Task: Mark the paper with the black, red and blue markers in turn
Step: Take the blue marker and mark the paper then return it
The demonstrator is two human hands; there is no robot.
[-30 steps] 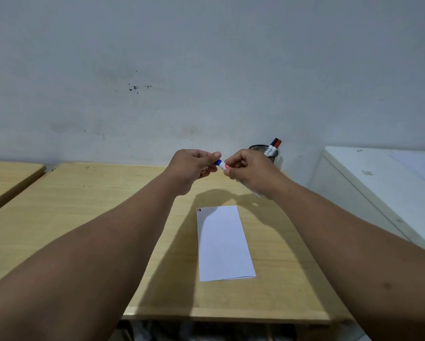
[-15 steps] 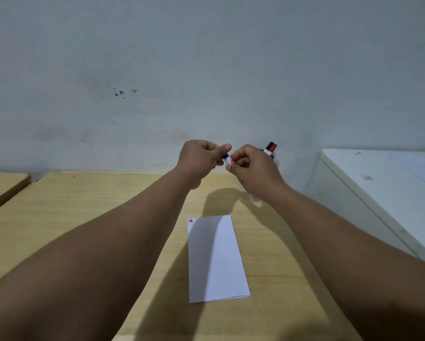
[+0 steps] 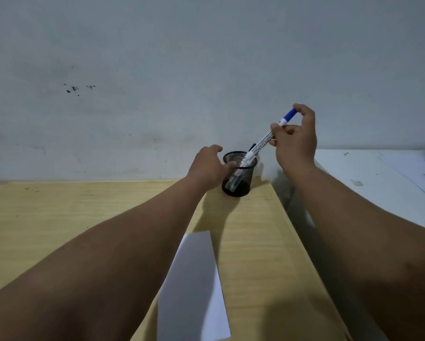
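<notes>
Your right hand (image 3: 296,141) pinches the blue marker (image 3: 264,141) near its capped top, the tilted barrel's lower end inside the black mesh cup (image 3: 241,183). Your left hand (image 3: 207,168), fingers loose, touches the cup's left side. Another marker (image 3: 232,182) leans inside. The paper (image 3: 194,286) lies flat on the desk (image 3: 255,230), nearer you.

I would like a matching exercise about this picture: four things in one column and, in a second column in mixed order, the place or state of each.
1. blue marker
2. mesh cup
3. paper
4. left hand

A. lies flat on the wooden table
B. pinched by the right hand, tilted, lower end at the cup's mouth
C. stands upright near the table's far edge
D. fingers relaxed, beside the cup

Pairs: 1-B, 2-C, 3-A, 4-D.
</notes>
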